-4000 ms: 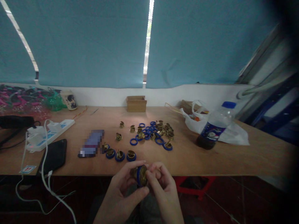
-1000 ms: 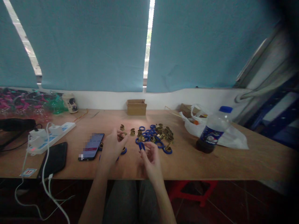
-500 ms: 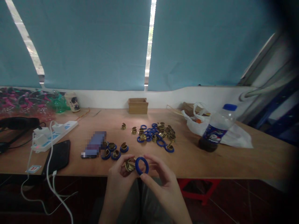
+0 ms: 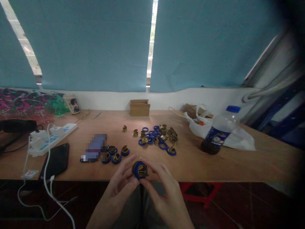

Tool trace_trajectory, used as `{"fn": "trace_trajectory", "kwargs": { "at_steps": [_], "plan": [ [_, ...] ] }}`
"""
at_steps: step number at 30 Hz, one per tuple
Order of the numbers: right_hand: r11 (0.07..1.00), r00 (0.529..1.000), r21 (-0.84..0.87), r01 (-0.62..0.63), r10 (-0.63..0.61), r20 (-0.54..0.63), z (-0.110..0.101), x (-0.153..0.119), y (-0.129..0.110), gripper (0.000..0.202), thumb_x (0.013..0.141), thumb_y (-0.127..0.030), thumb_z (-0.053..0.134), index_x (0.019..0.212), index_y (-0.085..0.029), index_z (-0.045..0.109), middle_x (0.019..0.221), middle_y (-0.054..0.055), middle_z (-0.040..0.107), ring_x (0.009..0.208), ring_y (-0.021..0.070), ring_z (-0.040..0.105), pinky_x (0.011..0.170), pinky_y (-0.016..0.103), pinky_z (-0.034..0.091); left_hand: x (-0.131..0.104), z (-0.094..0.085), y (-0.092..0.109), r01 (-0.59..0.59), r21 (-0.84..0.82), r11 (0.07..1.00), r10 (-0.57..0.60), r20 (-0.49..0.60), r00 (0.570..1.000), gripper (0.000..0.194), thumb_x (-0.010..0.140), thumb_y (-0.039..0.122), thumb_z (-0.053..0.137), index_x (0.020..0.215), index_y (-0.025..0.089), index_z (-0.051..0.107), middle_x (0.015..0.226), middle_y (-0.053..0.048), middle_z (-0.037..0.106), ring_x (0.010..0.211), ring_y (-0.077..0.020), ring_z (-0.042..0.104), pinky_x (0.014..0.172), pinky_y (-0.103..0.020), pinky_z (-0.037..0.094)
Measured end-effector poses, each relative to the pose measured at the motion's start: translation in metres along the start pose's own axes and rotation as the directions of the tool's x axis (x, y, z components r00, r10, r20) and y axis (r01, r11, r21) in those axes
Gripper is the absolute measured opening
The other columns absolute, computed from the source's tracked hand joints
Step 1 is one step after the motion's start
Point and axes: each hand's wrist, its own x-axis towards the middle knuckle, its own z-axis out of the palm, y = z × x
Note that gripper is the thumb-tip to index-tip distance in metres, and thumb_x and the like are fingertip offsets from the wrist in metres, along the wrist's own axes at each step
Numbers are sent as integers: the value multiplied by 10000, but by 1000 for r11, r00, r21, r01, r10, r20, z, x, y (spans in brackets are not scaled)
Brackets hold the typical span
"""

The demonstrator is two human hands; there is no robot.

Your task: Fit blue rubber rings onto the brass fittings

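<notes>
Near the table's front edge, my left hand [image 4: 119, 187] grips a brass-coloured metal piece [image 4: 143, 171] from the left. My right hand [image 4: 162, 184] pinches a blue ring [image 4: 137, 174] from the right. The ring now sits around the metal piece, between the fingertips of both hands. Just beyond, to the left, lie several brass pieces with blue rings around them [image 4: 116, 158]. Farther back is a loose pile of brass pieces [image 4: 170, 133], with blue rings [image 4: 163, 145] beside it and among it.
A blurred-out phone [image 4: 94, 148], a black phone [image 4: 58, 159] and a power strip [image 4: 53, 140] with white cables lie left. A small cardboard box [image 4: 139, 108] stands at the back. A cola bottle [image 4: 218, 135] and white plastic bag [image 4: 240, 138] are right.
The blue ring and the brass piece, side by side before, have come together, with the ring now around the piece. Both hands have drawn closer; the view has shifted slightly.
</notes>
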Motion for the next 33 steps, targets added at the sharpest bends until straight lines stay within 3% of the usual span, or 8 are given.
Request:
{"fn": "trace_trajectory", "kwargs": {
  "at_steps": [5, 12, 22, 28, 33],
  "plan": [
    [999, 999, -15, 32, -32, -13, 3, 2, 0, 499, 877, -167, 639, 1329, -358, 547, 1222, 36, 654, 1123, 234, 605, 951, 382, 521, 3, 9, 0, 20, 70, 997, -13, -99, 995, 408, 914, 320, 602, 1314, 282, 536, 1440, -63, 537, 1365, -242, 452, 1145, -385, 352],
    [998, 992, 54, -26, 32, -121, 0, -1, 7, 413, 874, -253, 648, 1275, -307, 565, 1248, 72, 635, 1082, 255, 621, 959, 439, 519, 5, 16, 2, 34, 12, 999, -33, -98, 995, 446, 927, 353, 580, 1350, 259, 480, 1402, -97, 572, 1362, -259, 458, 1087, -363, 441],
    [993, 999, 116, -36, 38, -15, -3, 2, 11, 312, 947, -249, 540, 1240, -310, 630, 1279, 59, 610, 1202, 222, 575, 1019, 355, 482, 6, 20, -1, -2, 23, 1000, 4, -102, 995, 441, 930, 370, 567, 1350, 270, 476, 1455, -83, 527, 1344, -260, 481, 1103, -384, 432],
    [981, 996, 173, -92, 94, -6, -1, 0, 16, 304, 966, -287, 518, 1252, -302, 621, 1248, 56, 667, 1160, 217, 618, 949, 317, 528, 8, 17, -5, 17, 141, 990, -13, -29, 999, 358, 948, 355, 535, 1284, 231, 537, 1234, -112, 672, 981, -235, 702, 878, -368, 567],
    [973, 992, 196, -119, 124, -12, -1, 1, 13, 316, 987, -327, 462, 1231, -276, 657, 1184, 73, 704, 1054, 221, 674, 880, 320, 567, 9, 17, -7, 3, 151, 988, -1, -13, 1000, 403, 944, 368, 530, 1310, 199, 511, 830, -57, 728, 719, -176, 664, 699, -291, 555]
  ]
}}
